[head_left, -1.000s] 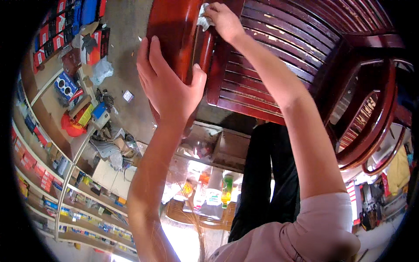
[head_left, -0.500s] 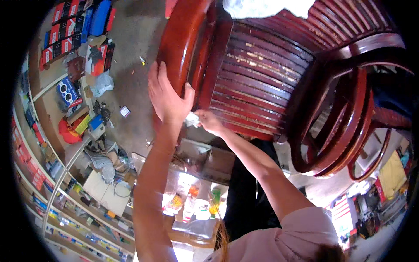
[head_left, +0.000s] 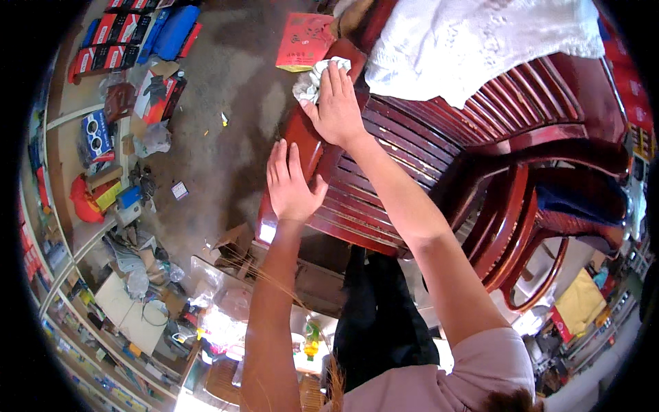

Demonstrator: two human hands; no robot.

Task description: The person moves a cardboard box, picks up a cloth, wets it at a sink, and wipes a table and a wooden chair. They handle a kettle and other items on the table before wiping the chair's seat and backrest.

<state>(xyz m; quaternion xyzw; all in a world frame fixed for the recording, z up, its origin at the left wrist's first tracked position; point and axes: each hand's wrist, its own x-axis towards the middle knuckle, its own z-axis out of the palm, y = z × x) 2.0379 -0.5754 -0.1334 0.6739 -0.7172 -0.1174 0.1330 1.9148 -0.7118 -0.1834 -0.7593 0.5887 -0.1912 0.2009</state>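
Observation:
My right hand (head_left: 336, 110) lies with long fingers over a crumpled white cloth (head_left: 314, 82), pressing it on the far end of a bench's glossy red-brown wooden armrest (head_left: 312, 137). Nearer to me, my left hand (head_left: 295, 189) rests on the same armrest, fingers stretched and holding nothing. The bench's slatted seat (head_left: 391, 154) spreads to the right of both hands, its varnish worn in places. A large white cover (head_left: 473, 44) is draped over its far part. Just beyond the crumpled cloth is a red packet (head_left: 304, 40).
Beside the packet a brown shape with a dark band, perhaps another person's limb, is cut off. Wooden chairs (head_left: 511, 213) stand at the right. Shelves (head_left: 75, 261) with boxes line the left. A cluttered low table (head_left: 226, 302) stands behind the bench's near end.
My right hand has carried the cloth from the armrest's near end to its far end, past my left hand. The view has shifted, bringing in the red packet and more of the white cover.

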